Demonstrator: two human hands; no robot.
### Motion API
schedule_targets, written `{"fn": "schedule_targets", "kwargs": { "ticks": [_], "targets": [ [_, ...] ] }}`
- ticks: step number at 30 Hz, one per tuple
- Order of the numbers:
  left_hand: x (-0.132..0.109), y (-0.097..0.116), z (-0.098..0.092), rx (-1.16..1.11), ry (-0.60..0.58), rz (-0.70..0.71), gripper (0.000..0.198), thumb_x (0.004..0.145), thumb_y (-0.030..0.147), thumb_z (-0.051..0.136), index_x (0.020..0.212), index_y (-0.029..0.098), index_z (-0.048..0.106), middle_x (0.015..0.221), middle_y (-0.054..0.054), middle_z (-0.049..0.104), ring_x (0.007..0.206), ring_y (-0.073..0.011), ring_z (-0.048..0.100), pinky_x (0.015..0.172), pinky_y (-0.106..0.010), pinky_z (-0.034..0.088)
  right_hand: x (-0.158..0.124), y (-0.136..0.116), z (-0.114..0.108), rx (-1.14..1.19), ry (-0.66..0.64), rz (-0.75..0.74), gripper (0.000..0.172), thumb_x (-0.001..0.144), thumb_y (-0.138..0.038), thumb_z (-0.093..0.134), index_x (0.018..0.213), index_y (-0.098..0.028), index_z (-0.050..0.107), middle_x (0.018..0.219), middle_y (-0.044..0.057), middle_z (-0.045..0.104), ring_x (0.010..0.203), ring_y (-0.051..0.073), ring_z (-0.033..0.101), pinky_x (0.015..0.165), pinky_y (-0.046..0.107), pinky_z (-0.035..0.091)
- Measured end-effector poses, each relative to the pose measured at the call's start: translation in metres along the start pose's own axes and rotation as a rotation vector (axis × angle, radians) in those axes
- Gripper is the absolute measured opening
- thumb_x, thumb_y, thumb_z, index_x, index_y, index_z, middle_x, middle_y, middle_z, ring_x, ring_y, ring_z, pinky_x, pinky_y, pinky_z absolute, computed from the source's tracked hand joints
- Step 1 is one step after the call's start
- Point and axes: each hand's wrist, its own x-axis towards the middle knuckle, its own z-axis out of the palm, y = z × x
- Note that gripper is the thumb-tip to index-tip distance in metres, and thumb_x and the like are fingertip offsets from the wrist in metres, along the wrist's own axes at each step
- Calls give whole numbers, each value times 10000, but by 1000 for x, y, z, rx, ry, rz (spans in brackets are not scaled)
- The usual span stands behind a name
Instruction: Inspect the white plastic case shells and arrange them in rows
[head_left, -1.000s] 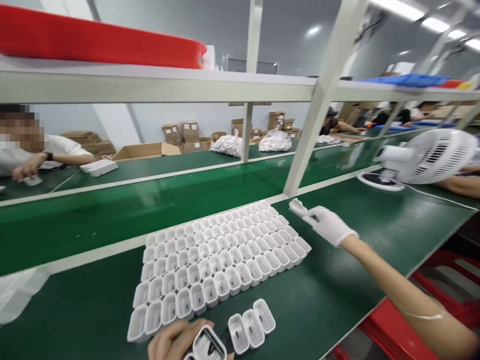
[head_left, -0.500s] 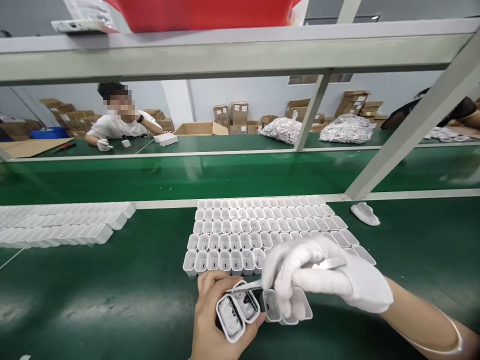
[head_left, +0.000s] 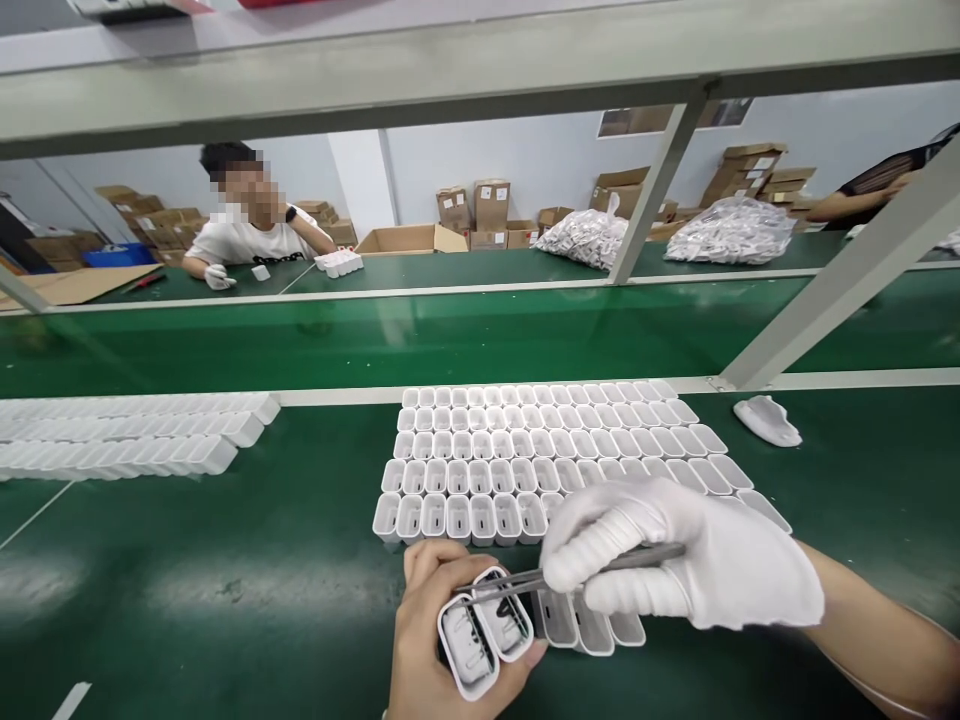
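Tweezers (head_left: 577, 572) clamped in gloved R hand (head_left: 679, 555) | tips at pair of white plastic shells (head_left: 486, 628), held tight in bare L hand (head_left: 424, 640), over green desk (head_left: 187, 570) | shells prob. light, stiff, thin-walled, slick: grip outer walls only

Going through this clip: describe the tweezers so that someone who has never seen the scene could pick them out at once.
On the green workbench, find the large grid of white plastic cases. At its near edge, the white-gloved right hand pinches slim metal tweezers. Their tips reach across two cases held in the bare left hand, a thin metal line against all that white plastic.
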Motion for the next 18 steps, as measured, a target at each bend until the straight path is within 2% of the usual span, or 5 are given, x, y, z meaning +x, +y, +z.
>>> {"fn": "schedule_targets", "kwargs": {
  "ticks": [6, 10, 12, 15, 18],
  "targets": [
    [-2, -3, 2, 49, 26, -32, 301, 763, 423, 808, 975, 237, 703, 899, -61, 646, 852, -262, 641, 722, -380, 541, -1, 4, -20, 96, -115, 14, 346, 965, -286, 673, 1304, -222, 685, 961, 97, 770, 777, 146, 747, 676, 255, 608],
    [-2, -4, 3, 45, 38, -23, 303, 765, 426, 809, 977, 240, 698, 897, -57, 651, 842, -256, 641, 721, -377, 542, -1, 3, -35, 73, -179, 18, 416, 920, -337, 728, 1311, -205, 677, 1128, 124, 736, 893, 171, 742, 746, 287, 612],
    [-3, -5, 3, 46, 33, -33, 309, 772, 429, 809, 985, 235, 699, 909, -64, 654, 855, -258, 644, 720, -374, 540, 1, 3, -40, 45, -236, 54, 424, 913, -356, 732, 1303, -198, 681, 1179, 132, 713, 878, 170, 738, 700, 268, 604],
    [-3, -5, 2, 47, 21, -35, 314, 778, 431, 808, 998, 235, 700, 908, -65, 661, 862, -260, 641, 729, -376, 536, 3, 4, -37, -10, -207, 186, 371, 959, -399, 662, 1246, -167, 702, 1125, 137, 715, 776, 145, 731, 570, 206, 557],
    [-3, -6, 3, 46, 8, -30, 297, 780, 421, 808, 997, 247, 706, 900, -55, 660, 861, -252, 630, 749, -377, 530, 6, 3, -23, -5, -144, 290, 393, 988, -419, 608, 1276, -152, 615, 1005, 115, 732, 763, 145, 722, 617, 239, 576]
  ]
}}
